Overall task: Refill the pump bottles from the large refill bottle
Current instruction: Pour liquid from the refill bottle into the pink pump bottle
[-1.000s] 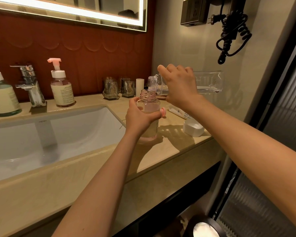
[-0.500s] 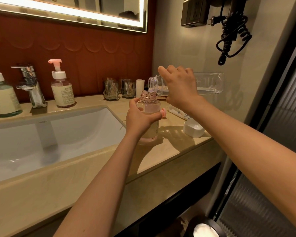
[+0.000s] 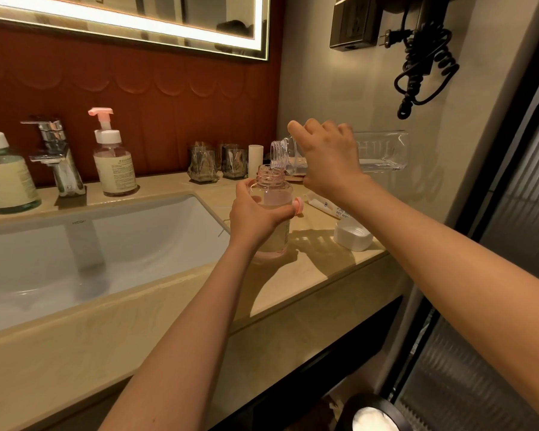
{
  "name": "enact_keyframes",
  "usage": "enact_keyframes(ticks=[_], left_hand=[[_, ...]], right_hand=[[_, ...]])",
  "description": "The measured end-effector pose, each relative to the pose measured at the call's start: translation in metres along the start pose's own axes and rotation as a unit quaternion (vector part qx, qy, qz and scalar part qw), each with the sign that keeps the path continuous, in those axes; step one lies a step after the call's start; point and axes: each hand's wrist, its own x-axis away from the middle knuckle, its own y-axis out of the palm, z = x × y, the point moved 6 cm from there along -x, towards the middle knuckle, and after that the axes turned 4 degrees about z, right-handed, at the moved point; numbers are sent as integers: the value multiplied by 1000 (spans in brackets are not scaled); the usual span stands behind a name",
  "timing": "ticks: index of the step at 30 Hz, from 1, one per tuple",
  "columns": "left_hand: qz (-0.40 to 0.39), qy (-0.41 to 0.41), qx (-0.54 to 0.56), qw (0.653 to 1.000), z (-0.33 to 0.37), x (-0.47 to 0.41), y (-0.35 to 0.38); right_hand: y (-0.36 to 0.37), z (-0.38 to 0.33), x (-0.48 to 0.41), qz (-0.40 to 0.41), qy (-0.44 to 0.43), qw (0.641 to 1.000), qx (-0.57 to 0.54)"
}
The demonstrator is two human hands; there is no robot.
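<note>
A: Where does it stand?

B: Mid-pour; the right hand [image 3: 327, 160] clasps the large refill bottle [image 3: 377, 150] tipped over the open pink bottle [image 3: 271, 209], which the left hand [image 3: 255, 216] wraps round on the counter.

A: What's left?

B: Its pump back on; the capped pump bottle [image 3: 114, 160] far left of the hands looks nearly full.

Pump bottles: three, one [image 3: 273, 209] uncapped, one [image 3: 114, 160] pink-pumped, one [image 3: 5, 178] green. Refill bottles [image 3: 377, 152]: one. Glass tumblers: two [image 3: 203, 164] [image 3: 234, 163].
</note>
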Motion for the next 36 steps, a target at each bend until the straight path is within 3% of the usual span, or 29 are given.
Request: enact_keyframes(ticks=[36], left_hand=[[-1,0,3,1000,2,1,0]], right_hand=[[0,-1,1,-1,0,1000,2]])
